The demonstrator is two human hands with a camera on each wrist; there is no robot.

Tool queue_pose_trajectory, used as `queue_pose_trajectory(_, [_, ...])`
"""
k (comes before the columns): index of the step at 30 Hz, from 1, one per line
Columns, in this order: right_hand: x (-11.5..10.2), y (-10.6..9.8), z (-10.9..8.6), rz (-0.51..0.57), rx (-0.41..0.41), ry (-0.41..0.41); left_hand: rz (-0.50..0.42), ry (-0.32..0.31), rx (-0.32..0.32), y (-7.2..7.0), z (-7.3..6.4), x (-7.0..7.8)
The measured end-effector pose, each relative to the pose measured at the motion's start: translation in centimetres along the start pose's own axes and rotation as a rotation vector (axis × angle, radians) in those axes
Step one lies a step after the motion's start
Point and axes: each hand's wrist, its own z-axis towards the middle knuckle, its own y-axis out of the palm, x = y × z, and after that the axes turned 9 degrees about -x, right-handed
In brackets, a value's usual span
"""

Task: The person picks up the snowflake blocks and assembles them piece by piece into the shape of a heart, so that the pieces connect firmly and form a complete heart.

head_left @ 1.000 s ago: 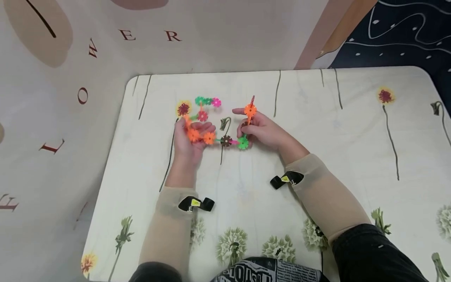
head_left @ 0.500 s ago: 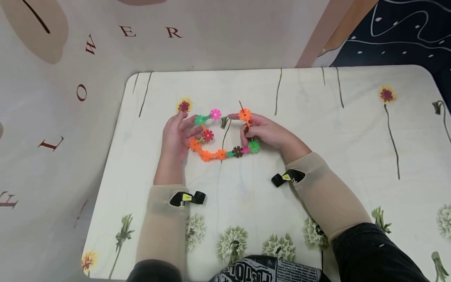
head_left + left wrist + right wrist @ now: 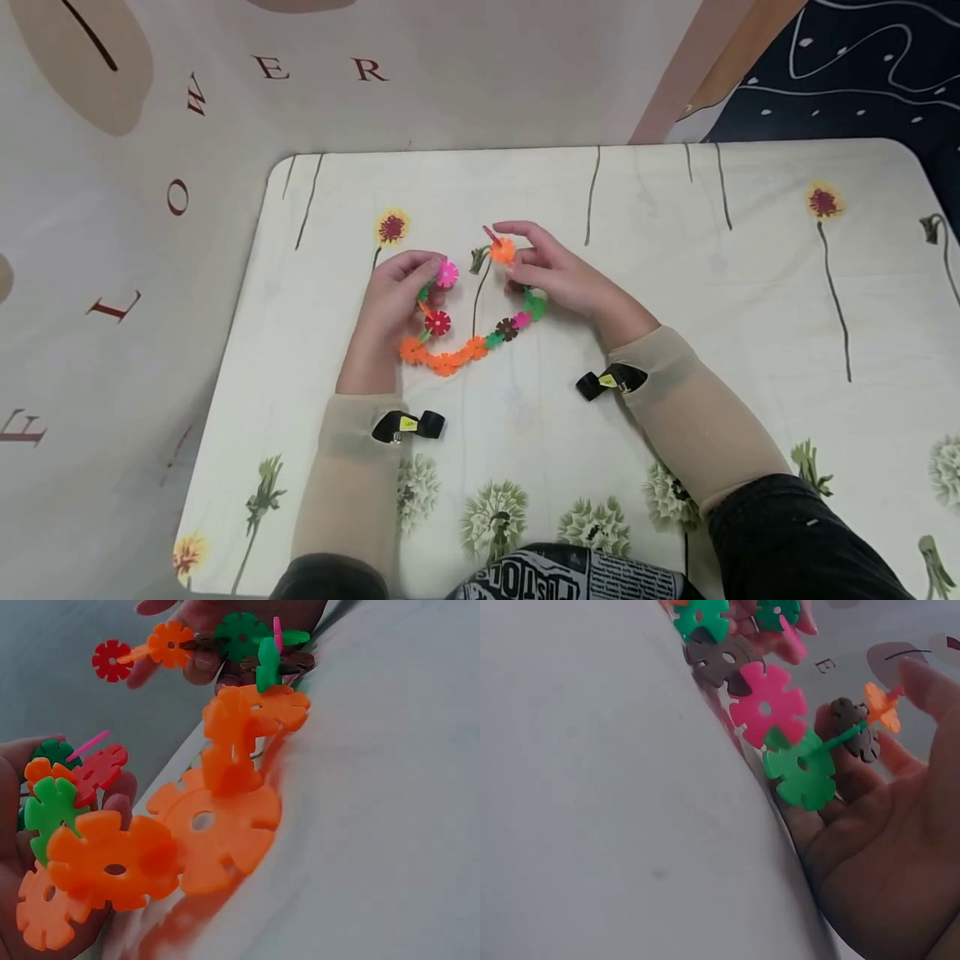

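A chain of interlocking plastic snowflake discs (image 3: 446, 364) hangs in a U between the hands, in orange, brown, green, pink and red. My left hand (image 3: 393, 296) pinches its left end by the pink disc (image 3: 447, 274), with a red disc (image 3: 438, 323) just below. My right hand (image 3: 558, 275) grips the other end near an orange disc (image 3: 502, 251), tipped by a red disc (image 3: 112, 661). In the right wrist view, a brown disc (image 3: 855, 729) lies at the right fingers, beside a green disc (image 3: 802, 771). The right fingertips are partly hidden in the head view.
A white table (image 3: 525, 433) with printed flowers lies under the hands. A pale wall covering (image 3: 465, 108) with letters stands behind it, and a dark patterned cloth (image 3: 855, 83) is at the back right. Both wrists wear a black strap with a small camera (image 3: 591, 386).
My left hand has shifted from the chain's orange discs to its pink end, fingers now pinching. The chain's middle has sagged toward the person. My right hand's orange end has tilted left.
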Motion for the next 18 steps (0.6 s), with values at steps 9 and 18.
queue_pose_trajectory(9, [-0.2,1.0,0.4,-0.092,0.105,0.007,0.025,0.081,-0.016,0.8,-0.2,0.3])
queue_pose_trajectory(18, [-0.2,1.3,0.3,-0.086,0.042,-0.014,0.012,0.089,-0.05,1.6,-0.3,0.4])
